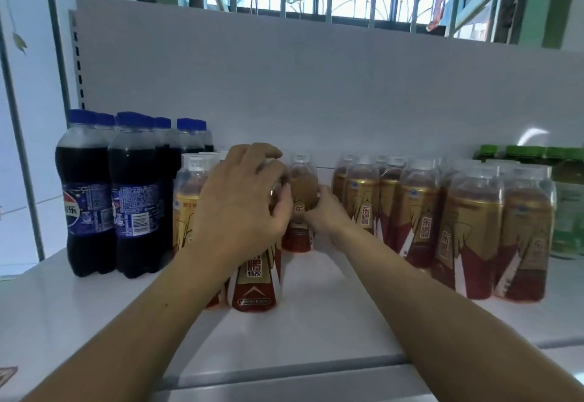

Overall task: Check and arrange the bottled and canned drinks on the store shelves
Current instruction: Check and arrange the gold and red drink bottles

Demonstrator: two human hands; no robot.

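Note:
My left hand (243,199) curls over the top of a red-and-gold energy drink bottle (254,284) standing near the shelf front. My right hand (325,212) grips the side of another such bottle (300,186) standing further back. Both bottles are upright on the white shelf (300,322). More of these bottles stand at the left (186,199) and in a group at the right (467,227).
Dark cola bottles (110,196) with blue caps stand at the shelf's left end. Green-capped bottles (568,205) stand at the far right. A white back panel (316,85) closes the shelf behind. Bare shelf surface lies in front of the bottles.

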